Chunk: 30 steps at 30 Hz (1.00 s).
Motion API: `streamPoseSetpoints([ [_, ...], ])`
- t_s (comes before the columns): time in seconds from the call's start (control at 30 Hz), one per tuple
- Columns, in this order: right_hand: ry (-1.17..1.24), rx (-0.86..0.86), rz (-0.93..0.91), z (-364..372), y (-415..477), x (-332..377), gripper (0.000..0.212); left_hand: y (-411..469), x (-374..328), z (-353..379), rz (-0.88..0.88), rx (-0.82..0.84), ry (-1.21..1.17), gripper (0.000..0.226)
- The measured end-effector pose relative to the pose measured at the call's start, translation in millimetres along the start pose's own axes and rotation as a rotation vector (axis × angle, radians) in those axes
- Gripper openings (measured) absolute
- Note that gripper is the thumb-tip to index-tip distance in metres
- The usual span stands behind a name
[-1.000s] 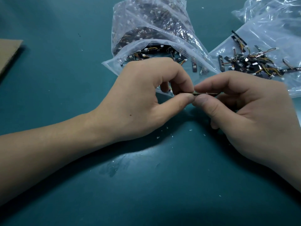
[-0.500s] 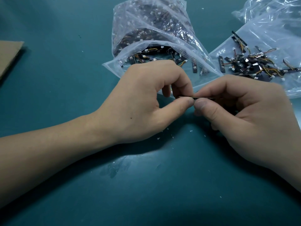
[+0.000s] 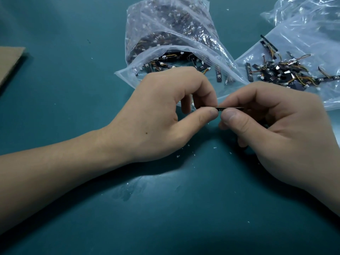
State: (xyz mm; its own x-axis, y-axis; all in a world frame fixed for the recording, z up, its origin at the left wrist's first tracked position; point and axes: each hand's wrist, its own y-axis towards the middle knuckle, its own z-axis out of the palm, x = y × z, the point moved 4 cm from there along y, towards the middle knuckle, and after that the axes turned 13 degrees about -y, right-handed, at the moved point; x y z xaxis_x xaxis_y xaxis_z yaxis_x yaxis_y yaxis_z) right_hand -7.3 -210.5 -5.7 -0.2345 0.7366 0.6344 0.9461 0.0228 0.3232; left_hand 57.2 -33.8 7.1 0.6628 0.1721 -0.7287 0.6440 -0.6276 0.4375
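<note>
Teal matting covers the table point(image 3: 77, 214), and over its middle both hands meet on one thin black circuit strip point(image 3: 233, 108), held level and edge-on just above the surface. The left hand point(image 3: 161, 115) pinches the strip's left end between thumb and curled forefinger, its other fingers folded underneath. The right hand point(image 3: 276, 129) pinches the right part the same way, thumb below and forefinger on top, so that the two thumb tips sit just beside each other with a short length of the strip showing between them. Both grips are clamped on the strip, and neither hand touches anything else that can be seen. Toward the far side of the table, just behind the left hand, lies a clear plastic bag point(image 3: 165, 30) with its mouth open toward the person; it is stuffed with more black strips and thin yellow and orange wires with white plugs, some of them spilling to its lip. Toward the far right corner lies a second clear bag point(image 3: 309, 39), flattened, and on it rests a loose pile of strips point(image 3: 279, 70) tangled with their wires, just behind the right hand. A piece of brown cardboard point(image 3: 9, 65) lies at the left edge, well apart from the hands. Small white flecks point(image 3: 178, 156) dot the matting near and under the wrists.
</note>
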Motion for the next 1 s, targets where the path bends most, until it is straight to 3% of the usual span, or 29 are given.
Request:
streamPoseSetpoints([
  [1.0, -0.028, 0.049, -0.008, 0.8, 0.9, 0.7, 0.006, -0.5, -1.7, -0.9, -0.006, 0.013, -0.033, 0.005],
])
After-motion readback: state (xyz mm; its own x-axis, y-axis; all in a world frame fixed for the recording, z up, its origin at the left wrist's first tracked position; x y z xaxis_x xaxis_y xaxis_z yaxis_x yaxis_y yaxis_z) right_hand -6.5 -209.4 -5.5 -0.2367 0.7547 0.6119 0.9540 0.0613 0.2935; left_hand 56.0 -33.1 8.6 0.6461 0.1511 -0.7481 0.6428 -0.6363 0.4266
